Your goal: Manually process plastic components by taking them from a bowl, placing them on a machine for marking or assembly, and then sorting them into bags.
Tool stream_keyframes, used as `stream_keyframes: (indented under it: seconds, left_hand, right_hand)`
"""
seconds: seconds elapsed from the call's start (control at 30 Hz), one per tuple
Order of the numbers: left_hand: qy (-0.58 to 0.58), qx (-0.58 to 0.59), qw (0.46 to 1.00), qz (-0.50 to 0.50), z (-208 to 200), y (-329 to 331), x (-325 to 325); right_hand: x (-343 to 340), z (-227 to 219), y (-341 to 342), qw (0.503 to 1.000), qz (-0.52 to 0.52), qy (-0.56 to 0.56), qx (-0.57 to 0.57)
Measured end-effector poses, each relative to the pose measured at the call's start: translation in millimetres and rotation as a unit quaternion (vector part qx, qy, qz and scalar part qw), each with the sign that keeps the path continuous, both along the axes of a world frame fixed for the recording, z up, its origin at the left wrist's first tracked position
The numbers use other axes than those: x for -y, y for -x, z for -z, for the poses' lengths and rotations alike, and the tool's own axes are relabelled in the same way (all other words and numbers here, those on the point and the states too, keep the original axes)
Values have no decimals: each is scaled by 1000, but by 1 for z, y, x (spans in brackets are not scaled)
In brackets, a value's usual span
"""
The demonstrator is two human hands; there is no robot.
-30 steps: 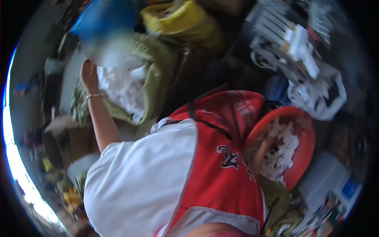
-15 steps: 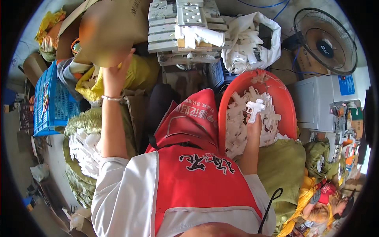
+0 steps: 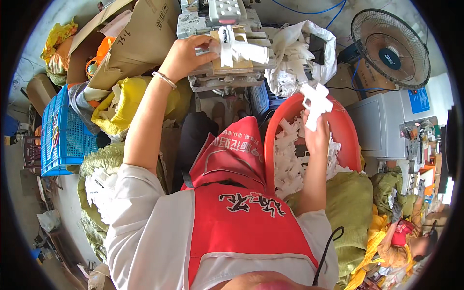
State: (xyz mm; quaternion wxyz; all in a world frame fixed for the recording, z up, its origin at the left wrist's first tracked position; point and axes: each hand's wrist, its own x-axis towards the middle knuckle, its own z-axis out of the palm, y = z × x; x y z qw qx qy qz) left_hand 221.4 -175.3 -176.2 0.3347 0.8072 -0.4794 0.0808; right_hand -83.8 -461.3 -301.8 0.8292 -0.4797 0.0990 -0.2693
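My left hand [image 3: 195, 55] reaches to the machine [image 3: 191, 24] at the top middle, its thumb and fingers closed at the edge of a white plastic part [image 3: 225, 47] with black print. That part lies on a wooden-coloured block [image 3: 234, 67], beside a white rounded form [image 3: 252, 53]. My right hand [image 3: 316, 133] grips a white plastic toy pistol piece [image 3: 316, 102], held up over the red tub [image 3: 349, 123]. Inside the tub lie many similar white pieces [image 3: 288, 154].
A white sack [image 3: 328, 63] of white parts stands right of the machine, with a black fan [image 3: 389, 53] beyond. On the left are a cardboard box [image 3: 140, 48], a yellow bag [image 3: 128, 104], a blue crate [image 3: 70, 137] and a green sack [image 3: 92, 241]. Another person [image 3: 401, 241] works at lower right.
My left hand has moved right, from in front of the cardboard box to the part on the machine. My right hand has lifted its toy pistol piece higher and turned it.
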Motion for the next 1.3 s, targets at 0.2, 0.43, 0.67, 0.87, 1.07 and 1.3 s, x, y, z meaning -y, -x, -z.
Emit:
stream_keyframes:
  seconds: [0.2,0.43,0.67,0.87,1.07,1.3]
  left_hand:
    - [168,-139,976,-11,8,0,-32]
    - [182,-216,948,-146,26,34,-134]
    - [265,-283,897,-214,60,77,-220]
    - [157,-181,888,-392,51,123,-269]
    - [199,-129,789,-567,40,235,-384]
    - [258,-59,714,-648,52,253,-457]
  right_hand:
    - [-15,-76,-97,957,2,289,10]
    - [-53,-119,-180,736,-11,672,79]
    - [-70,-125,-181,656,18,747,104]
    - [-65,-87,-126,763,84,640,30]
    - [-43,-42,-81,764,79,640,8]
    - [36,11,9,855,132,472,-169]
